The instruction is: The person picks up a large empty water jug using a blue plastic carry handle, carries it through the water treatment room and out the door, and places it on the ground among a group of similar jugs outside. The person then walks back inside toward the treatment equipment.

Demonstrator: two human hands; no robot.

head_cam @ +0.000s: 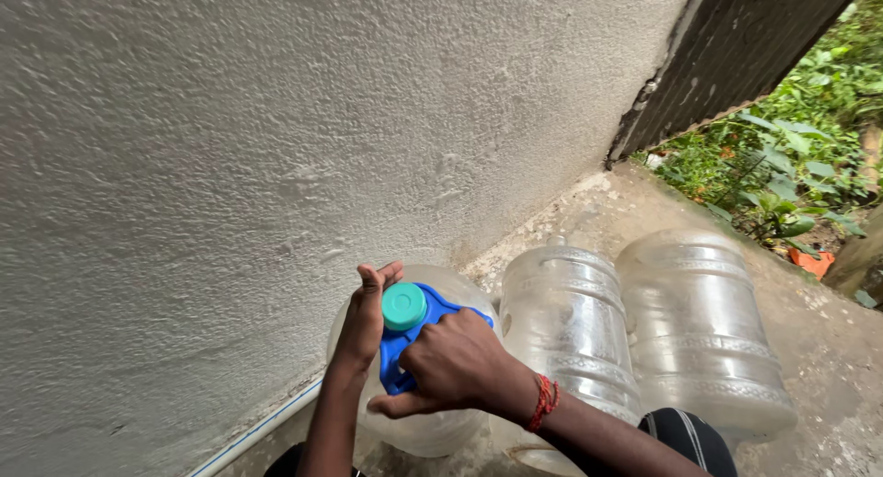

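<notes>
Three large clear plastic water jugs stand in a row on the concrete floor (828, 348) along the wall's (230, 146) foot. The nearest jug (423, 431) wears a teal cap (404, 306) and blue handle (395, 357); the middle jug (566, 321) and far jug (699, 330) follow.

Both forearms enter from bottom edge, converging up and inward. Left hand (363, 316) upright, palm facing right, fingers extended and pressed together, fingertips topmost. Right hand (451, 362) curled into a loose fist, knuckles up, thumb sticking out leftward below the fingers. Red thread band on right wrist. Hands nearly touching.
</notes>
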